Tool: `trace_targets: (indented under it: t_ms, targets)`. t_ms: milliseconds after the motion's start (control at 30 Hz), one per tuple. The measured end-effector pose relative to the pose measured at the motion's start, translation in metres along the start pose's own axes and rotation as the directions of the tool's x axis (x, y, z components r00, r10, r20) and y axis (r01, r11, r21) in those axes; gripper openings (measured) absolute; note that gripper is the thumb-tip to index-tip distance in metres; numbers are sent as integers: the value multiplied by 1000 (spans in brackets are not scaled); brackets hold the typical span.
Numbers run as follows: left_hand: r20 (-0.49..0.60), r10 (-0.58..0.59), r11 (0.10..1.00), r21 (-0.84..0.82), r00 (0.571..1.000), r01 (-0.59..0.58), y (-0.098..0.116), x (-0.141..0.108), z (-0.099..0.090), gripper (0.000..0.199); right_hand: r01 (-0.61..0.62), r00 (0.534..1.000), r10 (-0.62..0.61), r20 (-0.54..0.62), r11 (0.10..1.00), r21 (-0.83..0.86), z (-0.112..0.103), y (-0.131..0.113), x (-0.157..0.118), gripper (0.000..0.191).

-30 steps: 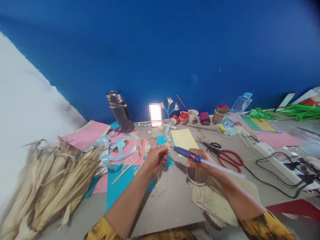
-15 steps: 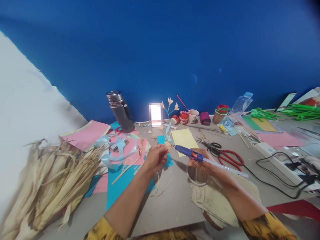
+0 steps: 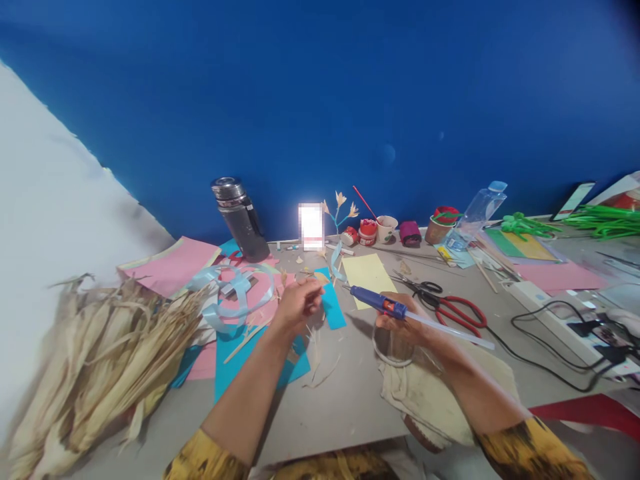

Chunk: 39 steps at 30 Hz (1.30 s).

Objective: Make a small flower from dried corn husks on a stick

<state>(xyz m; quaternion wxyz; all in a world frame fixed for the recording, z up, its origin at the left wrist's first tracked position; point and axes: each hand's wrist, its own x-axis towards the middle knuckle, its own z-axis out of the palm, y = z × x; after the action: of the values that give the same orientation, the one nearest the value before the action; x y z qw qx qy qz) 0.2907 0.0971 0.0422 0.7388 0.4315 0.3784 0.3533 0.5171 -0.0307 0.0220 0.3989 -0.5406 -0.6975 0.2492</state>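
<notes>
My right hand [image 3: 395, 325] is wrapped around a blue glue gun [image 3: 370, 299], whose nozzle points left. A long clear glue stick [image 3: 445, 328] sticks out of its back end. To the left, my left hand [image 3: 301, 301] is closed in a pinch, with a small pale piece of corn husk [image 3: 321, 276] showing at its fingertips. The husk piece and the nozzle are apart. Beside that hand lie a blue paper strip [image 3: 334, 308] and a yellow sheet [image 3: 369, 277]. A branched stem with pale husk flowers [image 3: 341, 200] stands at the back.
Dried corn husks [image 3: 100, 360] are heaped at the left, near a coil of light blue ribbon [image 3: 243, 293] and a dark flask [image 3: 241, 220]. On the right are red-handled scissors [image 3: 463, 312], a power strip [image 3: 555, 327] with black cords, and a plastic bottle [image 3: 480, 210]. Cloth [image 3: 430, 400] lies beneath my right forearm.
My left hand has drawn left, away from the glue gun's nozzle, taking the small husk piece with it. The glue gun stays nearly where it was.
</notes>
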Motion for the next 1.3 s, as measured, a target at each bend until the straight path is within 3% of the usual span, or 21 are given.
trace_targets:
  t_ms: [167, 300, 467, 600, 700, 800, 1000, 1300]
  targets:
    - [-122, 93, 994, -53, 988, -100, 27, 0, -24, 22, 12, 1000, -13, 24, 997, 80, -1, -2, 0, 39]
    - [-13, 169, 980, 110, 986, -167, 40, -10, -37, 17, -40, 999, 37, 33, 992, 117, -1, -3, 0, 36]
    - [94, 149, 900, 400, 984, -174, 43, -21, -46, 10, -47, 997, 40, 59, 991, 125, 0, -1, 1, 37]
    - [153, 283, 823, 468, 947, -321, 36, -25, -40, 7, -4, 997, -5, 80, 994, 112, -1, -4, 2, 39]
    - [217, 480, 681, 518, 850, -518, 25, -29, -27, 4, 33, 996, -41, 82, 995, 99, -2, -8, 3, 43]
    - [306, 549, 591, 516, 778, -620, 14, -31, -17, 7, 64, 993, -71, 90, 995, 71, -3, -10, 3, 49]
    - [260, 503, 666, 491, 824, -562, -2, -25, -15, 2, 83, 992, -87, 96, 995, 46, -4, -14, 4, 55]
    - [385, 560, 481, 570, 734, -666, -5, -23, -13, 9, 101, 988, -100, 121, 995, -8, -3, -13, 3, 56]
